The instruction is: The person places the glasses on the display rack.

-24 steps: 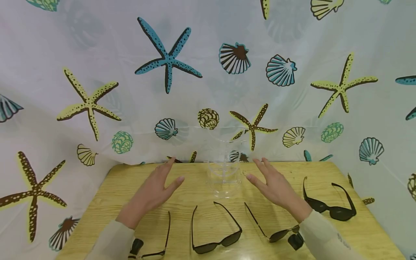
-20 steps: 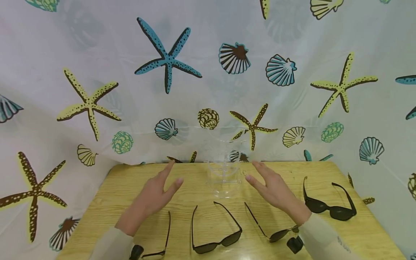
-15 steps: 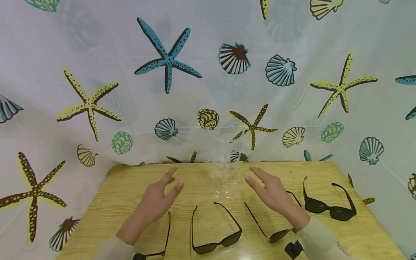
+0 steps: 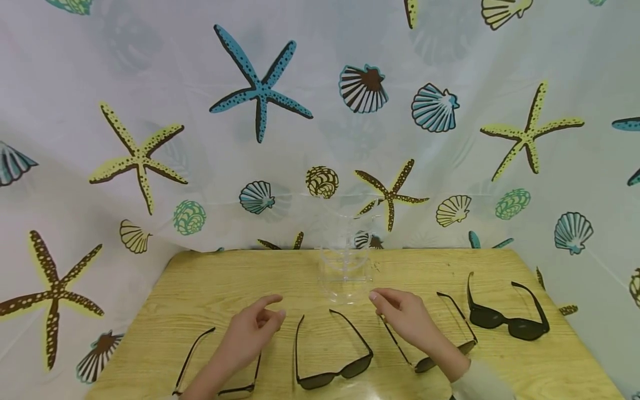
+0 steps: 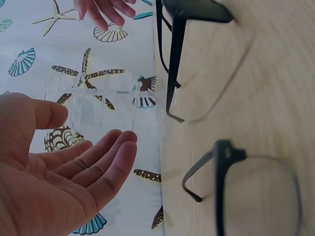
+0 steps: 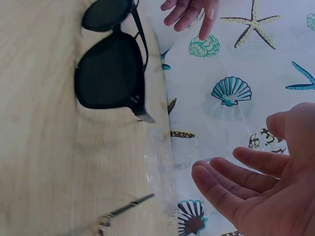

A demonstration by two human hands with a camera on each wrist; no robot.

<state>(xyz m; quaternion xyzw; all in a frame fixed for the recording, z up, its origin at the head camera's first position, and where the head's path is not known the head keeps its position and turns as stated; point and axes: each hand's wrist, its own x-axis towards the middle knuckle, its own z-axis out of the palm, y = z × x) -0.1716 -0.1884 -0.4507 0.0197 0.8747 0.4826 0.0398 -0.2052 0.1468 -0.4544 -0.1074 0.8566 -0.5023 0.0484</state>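
Note:
My left hand [image 4: 250,333] hovers over the table's left part, fingers loosely bent and holding nothing. Beneath it lies a pair of thin-framed glasses [image 4: 239,390], partly hidden by the hand and cut off by the lower edge. My right hand [image 4: 407,319], also holding nothing, is over a pair of gold-trimmed sunglasses [image 4: 425,364] and covers part of them. Between both hands, dark sunglasses [image 4: 320,381] lie with temples spread. Both wrist views show relaxed fingers on the left hand [image 5: 74,172] and the right hand [image 6: 251,187], with air between thumb and fingers.
A clear plastic stand [image 4: 345,272] stands at the table's back middle. Black sunglasses [image 4: 524,329] lie at the right. A white curtain [image 4: 300,150] printed with starfish and shells hangs behind and along both sides of the wooden table [image 4: 200,289].
Both hands have drawn back and down toward the near side, and their fingers have bent more. The thin-framed glasses and gold-trimmed sunglasses show more now. All the eyewear lies where it was.

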